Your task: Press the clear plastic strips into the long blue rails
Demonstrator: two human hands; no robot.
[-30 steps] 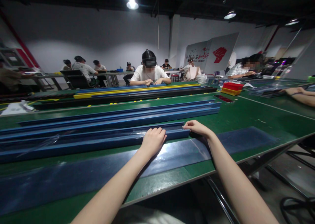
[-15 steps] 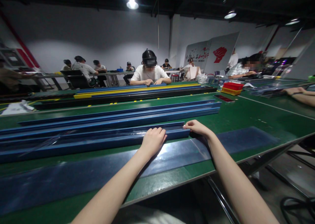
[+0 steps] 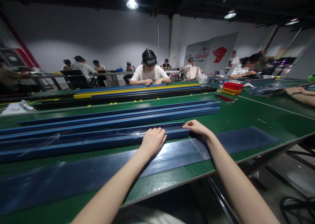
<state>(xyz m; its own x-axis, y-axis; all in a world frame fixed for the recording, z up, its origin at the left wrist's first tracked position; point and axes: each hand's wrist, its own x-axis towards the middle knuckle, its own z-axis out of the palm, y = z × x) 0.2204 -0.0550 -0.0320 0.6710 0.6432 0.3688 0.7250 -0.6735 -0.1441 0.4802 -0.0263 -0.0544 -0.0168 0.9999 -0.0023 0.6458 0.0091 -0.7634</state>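
Observation:
A long blue U-shaped channel (image 3: 86, 147) lies across the green table, with shiny clear film (image 3: 130, 131) inside its trough. My left hand (image 3: 154, 140) is curled over the channel's front wall, a little left of its right end; its fingertips reach into the trough. At that right end, my right hand (image 3: 196, 127) has thumb and fingers pinched together. Whatever is between those fingertips is too small to make out. Under my forearms a wide, flat strip of clear plastic (image 3: 108, 166) lies along the table's near side.
Further blue channels (image 3: 157, 114) lie parallel just behind. Yellow (image 3: 137, 91) and black (image 3: 128, 98) long pieces stretch beyond them. A phone (image 3: 223, 98) and red and yellow trays (image 3: 231, 88) sit at the back right. A co-worker (image 3: 149, 71) sits opposite; another person's hands (image 3: 294, 91) are at far right.
Both hands stay almost in place. A small white spot at my right fingertips has gone from sight, and those fingers have shifted very slightly at the channel's end.

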